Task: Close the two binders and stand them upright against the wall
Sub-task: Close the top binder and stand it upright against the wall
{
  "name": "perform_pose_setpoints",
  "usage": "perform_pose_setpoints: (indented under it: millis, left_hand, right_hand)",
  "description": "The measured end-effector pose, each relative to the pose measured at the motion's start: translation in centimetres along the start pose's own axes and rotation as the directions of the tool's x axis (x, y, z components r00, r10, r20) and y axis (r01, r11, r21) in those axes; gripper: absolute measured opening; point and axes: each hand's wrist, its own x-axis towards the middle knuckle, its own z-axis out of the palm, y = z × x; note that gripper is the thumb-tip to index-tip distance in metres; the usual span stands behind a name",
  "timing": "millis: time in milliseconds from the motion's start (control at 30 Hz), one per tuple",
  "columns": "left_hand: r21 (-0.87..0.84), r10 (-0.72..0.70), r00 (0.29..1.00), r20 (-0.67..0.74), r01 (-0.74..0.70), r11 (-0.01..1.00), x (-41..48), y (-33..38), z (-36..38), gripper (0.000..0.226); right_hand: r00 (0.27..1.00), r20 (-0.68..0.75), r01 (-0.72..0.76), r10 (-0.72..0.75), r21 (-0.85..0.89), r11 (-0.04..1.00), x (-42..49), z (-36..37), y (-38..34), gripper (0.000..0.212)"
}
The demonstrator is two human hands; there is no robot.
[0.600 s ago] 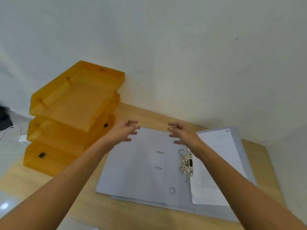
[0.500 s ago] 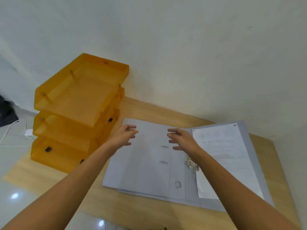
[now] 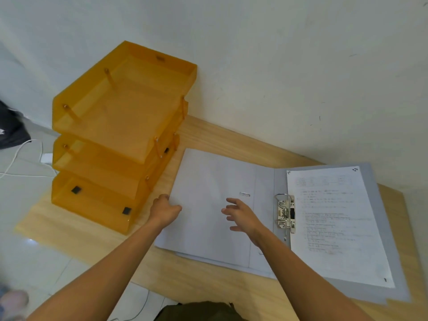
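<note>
Wooden desk [image 3: 208,281] against white wall [image 3: 278,66]

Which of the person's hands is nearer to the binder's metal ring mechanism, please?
The right hand. It hovers over the open cover just left of the ring mechanism, while the left hand is further away at the cover's far left edge.
</note>
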Motion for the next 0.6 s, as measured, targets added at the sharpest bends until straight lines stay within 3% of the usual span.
perform_pose_setpoints:
  millis: [100, 267, 333, 400, 500, 600]
  left_hand:
    - [-0.102, -0.019, 1.000, -0.011, 0.017, 0.995, 0.6, 0.1, -0.7, 0.058]
    - [-0.383, 0.067, 0.978, 0.198, 0.015, 0.924, -1.0, 1.1, -2.1, 0.035]
    - [-0.559, 0.119, 0.911, 0.394, 0.135, 0.818, -1.9, 2.2, -3.0, 0.036]
    - [-0.647, 0.205, 0.801, 0.562, 0.271, 0.713, -2.9, 3.3, -3.8, 0.043]
    - [-0.719, 0.329, 0.713, 0.619, 0.345, 0.603, -4.5, 6.0, -4.0, 0.055]
    - [-0.717, 0.352, 0.680, 0.643, 0.371, 0.591, -6.3, 9.3, -3.2, 0.069]
  right_hand:
    - [1.000, -0.003, -0.011, 0.011, 0.015, 1.000, 0.3, 0.7, 0.0, 0.057]
    - [0.999, -0.043, 0.003, -0.001, 0.050, 0.999, 0.6, 1.4, -1.2, 0.053]
    - [0.999, -0.053, 0.001, 0.003, 0.084, 0.996, 0.5, 1.3, -2.1, 0.053]
    - [0.998, -0.055, -0.001, 0.008, 0.124, 0.992, 0.3, 1.0, -3.0, 0.053]
    - [0.999, -0.041, 0.029, -0.023, 0.155, 0.987, 0.0, 0.3, -5.0, 0.052]
    - [0.996, -0.022, 0.086, -0.083, 0.163, 0.983, -1.1, -0.4, -7.3, 0.050]
